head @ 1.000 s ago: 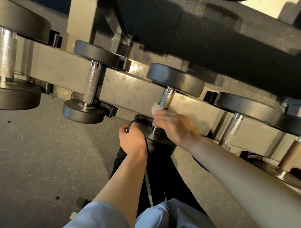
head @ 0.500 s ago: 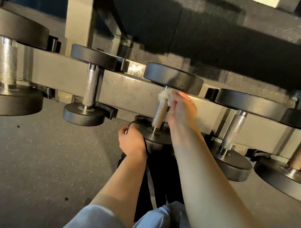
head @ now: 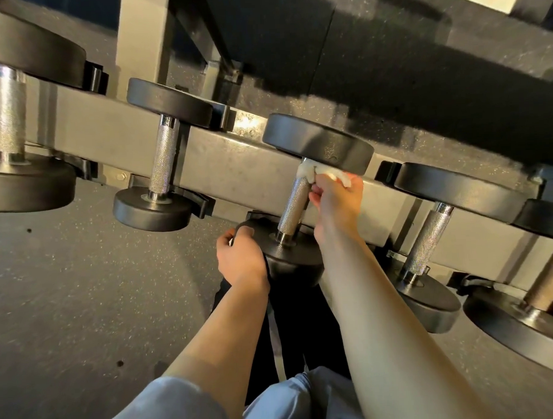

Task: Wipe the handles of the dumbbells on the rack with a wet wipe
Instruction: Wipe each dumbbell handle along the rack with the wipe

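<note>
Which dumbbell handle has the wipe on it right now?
The middle dumbbell's handle: the right hand presses the white wipe against its top end, while the left hand grips its near weight. Neighbouring handles are bare.

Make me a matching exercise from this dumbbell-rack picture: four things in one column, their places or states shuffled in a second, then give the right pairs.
Things
1. crumpled white wet wipe
2. left hand
3. right hand
4. knurled silver handle of the small dumbbell on the left

Places or states
A. grips the rim of the near black weight plate
B. bare, no hand on it
C. bunched at the top end of the middle dumbbell's handle
D. pinches the wipe beside the handle

Pairs: 1-C, 2-A, 3-D, 4-B
</note>
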